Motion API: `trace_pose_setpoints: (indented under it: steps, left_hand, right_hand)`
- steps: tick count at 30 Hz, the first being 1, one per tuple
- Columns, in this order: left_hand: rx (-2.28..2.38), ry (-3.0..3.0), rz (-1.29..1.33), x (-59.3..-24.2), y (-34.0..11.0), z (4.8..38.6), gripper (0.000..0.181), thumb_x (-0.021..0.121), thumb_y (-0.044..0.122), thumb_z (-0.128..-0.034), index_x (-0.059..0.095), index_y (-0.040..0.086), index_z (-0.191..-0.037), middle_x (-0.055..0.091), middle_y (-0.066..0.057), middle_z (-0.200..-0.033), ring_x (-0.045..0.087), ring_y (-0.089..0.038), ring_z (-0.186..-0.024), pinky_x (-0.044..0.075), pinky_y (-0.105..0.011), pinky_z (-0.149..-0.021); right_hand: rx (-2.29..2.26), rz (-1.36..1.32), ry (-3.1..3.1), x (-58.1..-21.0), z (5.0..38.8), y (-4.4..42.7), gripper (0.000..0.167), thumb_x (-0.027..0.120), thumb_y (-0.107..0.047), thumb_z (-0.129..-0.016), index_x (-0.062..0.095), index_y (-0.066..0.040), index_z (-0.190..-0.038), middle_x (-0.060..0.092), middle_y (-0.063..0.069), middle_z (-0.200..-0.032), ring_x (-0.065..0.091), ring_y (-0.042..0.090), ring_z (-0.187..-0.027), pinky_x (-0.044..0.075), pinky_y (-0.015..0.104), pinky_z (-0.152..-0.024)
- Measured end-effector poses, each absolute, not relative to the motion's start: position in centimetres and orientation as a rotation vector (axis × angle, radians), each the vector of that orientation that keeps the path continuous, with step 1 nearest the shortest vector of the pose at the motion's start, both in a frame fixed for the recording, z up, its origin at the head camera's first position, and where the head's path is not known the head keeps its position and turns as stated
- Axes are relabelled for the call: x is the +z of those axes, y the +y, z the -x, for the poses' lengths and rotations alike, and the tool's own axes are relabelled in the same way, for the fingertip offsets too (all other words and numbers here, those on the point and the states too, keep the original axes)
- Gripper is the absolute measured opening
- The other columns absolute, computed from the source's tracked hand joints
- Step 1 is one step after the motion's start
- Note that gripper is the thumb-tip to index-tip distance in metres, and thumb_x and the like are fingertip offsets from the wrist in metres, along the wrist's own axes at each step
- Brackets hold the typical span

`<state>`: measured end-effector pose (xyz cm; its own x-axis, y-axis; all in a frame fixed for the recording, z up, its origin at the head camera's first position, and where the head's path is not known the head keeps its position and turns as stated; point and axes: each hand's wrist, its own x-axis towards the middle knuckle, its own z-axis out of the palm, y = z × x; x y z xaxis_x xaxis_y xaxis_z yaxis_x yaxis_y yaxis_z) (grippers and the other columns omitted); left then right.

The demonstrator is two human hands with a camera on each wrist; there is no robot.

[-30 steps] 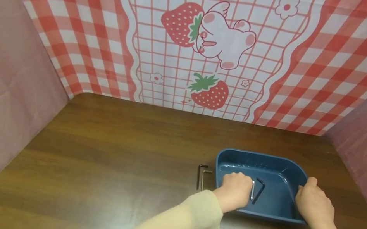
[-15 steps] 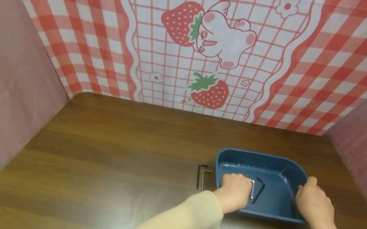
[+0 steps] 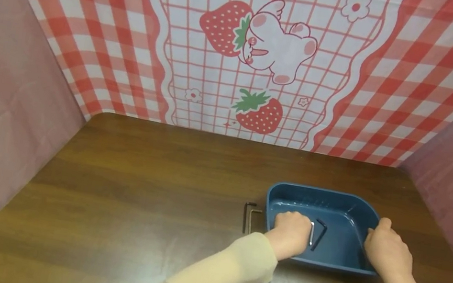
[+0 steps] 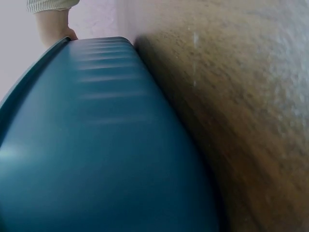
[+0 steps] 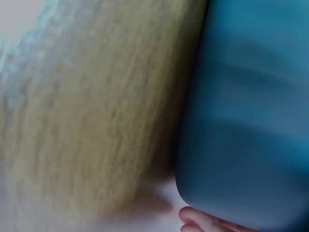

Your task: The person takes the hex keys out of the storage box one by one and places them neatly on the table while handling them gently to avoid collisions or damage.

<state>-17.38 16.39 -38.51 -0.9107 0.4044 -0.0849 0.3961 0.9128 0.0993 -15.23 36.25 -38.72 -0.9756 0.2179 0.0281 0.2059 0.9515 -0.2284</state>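
Observation:
A blue tray (image 3: 339, 251) sits on the right side of the brown table. My right hand (image 3: 390, 254) grips its right rim; in the right wrist view, fingertips (image 5: 193, 218) show by the tray's corner. My left hand (image 3: 291, 233) looks fist-like over the tray's front left part. Its fingertips are hidden, so I cannot tell what they hold. Just right of it is a silver hex key (image 3: 311, 234), partly covered by the hand. Beside that key, a black hex key (image 3: 319, 235) lies inside the tray. The left wrist view shows the tray's outer wall (image 4: 106, 159).
A black hex key (image 3: 245, 217) and a bronze-coloured hex key (image 3: 250, 220) lie on the table just left of the tray. Behind the table (image 3: 139, 173) hangs a checked strawberry cloth (image 3: 218, 75). Pink curtains (image 3: 11, 96) flank both sides.

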Motion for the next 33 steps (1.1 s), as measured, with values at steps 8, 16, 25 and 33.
trace_pose_setpoints:
  steps: [8, 16, 25, 33]
  left_hand:
    - [0.132, 2.92, -0.601, -38.37, 16.29, 17.43, 0.007, 0.066, 0.029, -0.0754, 0.068, 0.025, -0.081, 0.066, 0.008, -0.088, 0.06, -0.011, -0.077, 0.042, -0.03, -0.058]
    - [0.169, 2.842, -0.637, -38.55, 15.98, 17.67, 0.004, 0.067, 0.026, -0.074, 0.064, 0.023, -0.072, 0.064, 0.009, -0.083, 0.056, -0.01, -0.074, 0.041, -0.031, -0.062]
    - [0.173, 2.837, -0.604, -38.48, 16.14, 17.55, 0.006, 0.068, 0.028, -0.0738, 0.064, 0.024, -0.072, 0.065, 0.01, -0.086, 0.058, -0.011, -0.078, 0.043, -0.031, -0.066]
    - [0.172, 2.856, -0.628, -38.44, 16.07, 17.52, 0.007, 0.069, 0.029, -0.0723, 0.065, 0.024, -0.073, 0.065, 0.01, -0.088, 0.059, -0.011, -0.079, 0.043, -0.032, -0.064]
  right_hand:
    - [0.346, 0.328, -3.044, -38.74, 15.16, 36.25, 0.029, 0.042, -0.01, -0.089, 0.034, 0.016, -0.098, 0.051, 0.037, -0.077, 0.051, 0.053, -0.062, 0.038, 0.051, -0.046]
    - [0.351, 0.331, -3.042, -38.53, 15.23, 36.09, 0.029, 0.041, -0.011, -0.09, 0.034, 0.016, -0.099, 0.051, 0.038, -0.079, 0.051, 0.054, -0.063, 0.038, 0.053, -0.048]
    - [0.349, 0.316, -3.036, -38.51, 15.17, 36.11, 0.028, 0.041, -0.01, -0.09, 0.034, 0.016, -0.098, 0.051, 0.038, -0.078, 0.051, 0.054, -0.063, 0.038, 0.054, -0.048]
    - [0.355, 0.321, -3.052, -38.59, 15.23, 36.29, 0.03, 0.042, -0.01, -0.089, 0.034, 0.017, -0.1, 0.051, 0.038, -0.078, 0.051, 0.052, -0.062, 0.038, 0.051, -0.047]
